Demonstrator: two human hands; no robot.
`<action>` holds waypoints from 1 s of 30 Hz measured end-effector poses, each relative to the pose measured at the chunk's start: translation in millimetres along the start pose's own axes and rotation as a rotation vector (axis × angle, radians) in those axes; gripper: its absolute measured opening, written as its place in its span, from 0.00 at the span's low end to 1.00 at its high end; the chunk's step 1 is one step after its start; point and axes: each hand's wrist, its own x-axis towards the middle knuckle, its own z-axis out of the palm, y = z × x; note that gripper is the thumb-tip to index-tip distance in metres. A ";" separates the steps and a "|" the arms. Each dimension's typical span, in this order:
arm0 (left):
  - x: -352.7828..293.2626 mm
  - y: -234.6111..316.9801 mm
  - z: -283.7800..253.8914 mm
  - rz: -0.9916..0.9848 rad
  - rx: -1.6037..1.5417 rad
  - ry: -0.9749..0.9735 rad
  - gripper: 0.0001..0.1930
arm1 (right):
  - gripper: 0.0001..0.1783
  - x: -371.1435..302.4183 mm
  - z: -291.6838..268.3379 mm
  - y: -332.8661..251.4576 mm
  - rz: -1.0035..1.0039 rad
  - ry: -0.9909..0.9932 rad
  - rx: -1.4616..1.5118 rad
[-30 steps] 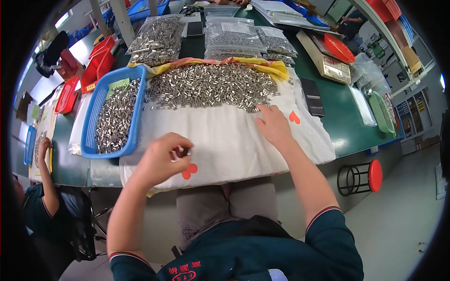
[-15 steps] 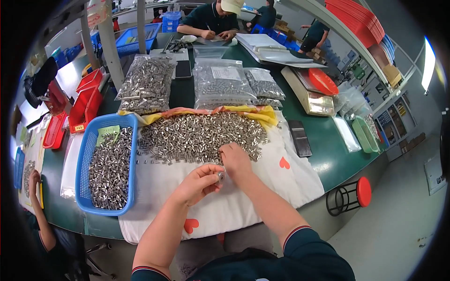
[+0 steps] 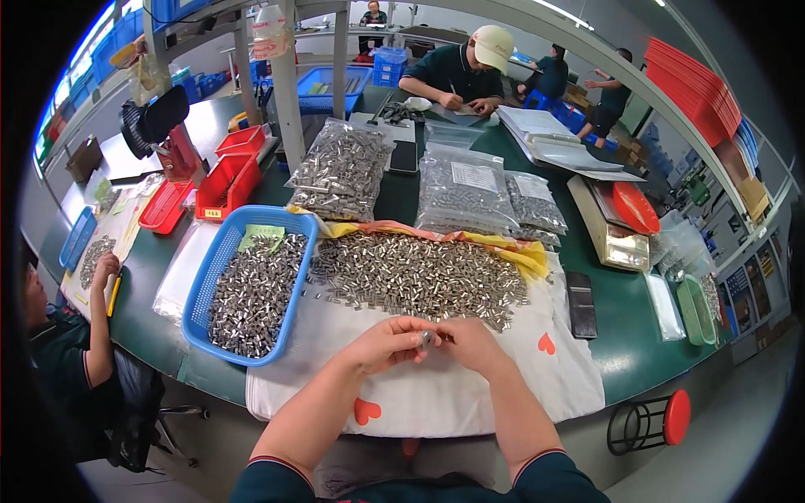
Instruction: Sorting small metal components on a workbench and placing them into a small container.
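Note:
Between the thumb and fingers of my left hand [image 3: 386, 344] is a small round grey metal piece [image 3: 428, 339], with what looks like a hole in its face. My right hand [image 3: 471, 344] meets it from the other side, fingertips pinched together; whatever they hold is hidden. Both hands are over the white cloth [image 3: 436, 398], just on the near side of a wide heap of small metal cylinders [image 3: 419, 268]. To the left, a blue plastic basket [image 3: 194, 310] contains many similar cylinders and a green paper slip [image 3: 262, 235].
Clear bags of metal parts [image 3: 344, 172] line the far side of the green table [image 3: 608, 369]. A dark flat case [image 3: 580, 303] lies right of the cloth. Red bins [image 3: 228, 186] stand back left. One person [image 3: 71, 356] sits at left, another [image 3: 444, 80] writes opposite. A red stool [image 3: 676, 417] stands at right.
My right hand has come back from the heap to the round metal piece in my left hand. The whole view has shifted, with the table now lying further right in it.

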 end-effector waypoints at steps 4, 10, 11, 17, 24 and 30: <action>3.2 -1.2 -0.4 0.067 -0.050 0.068 0.12 | 0.06 6.0 10.2 9.3 -0.037 0.051 -0.140; 4.9 -9.8 1.8 0.067 -0.049 0.114 0.14 | 0.04 2.8 4.9 9.4 0.057 0.393 0.119; 6.3 -10.9 3.7 0.064 -0.036 0.143 0.14 | 0.04 0.5 0.0 5.5 0.101 0.368 0.266; 8.4 -9.0 -8.4 0.122 -0.045 0.156 0.17 | 0.08 3.9 12.9 -2.1 0.143 0.309 0.816; 13.3 -0.4 -5.6 0.088 0.015 0.210 0.16 | 0.06 2.4 10.4 4.6 0.050 0.262 0.777; 11.4 -8.2 -4.4 0.094 0.025 0.245 0.18 | 0.06 -6.3 6.2 0.2 0.007 0.217 0.502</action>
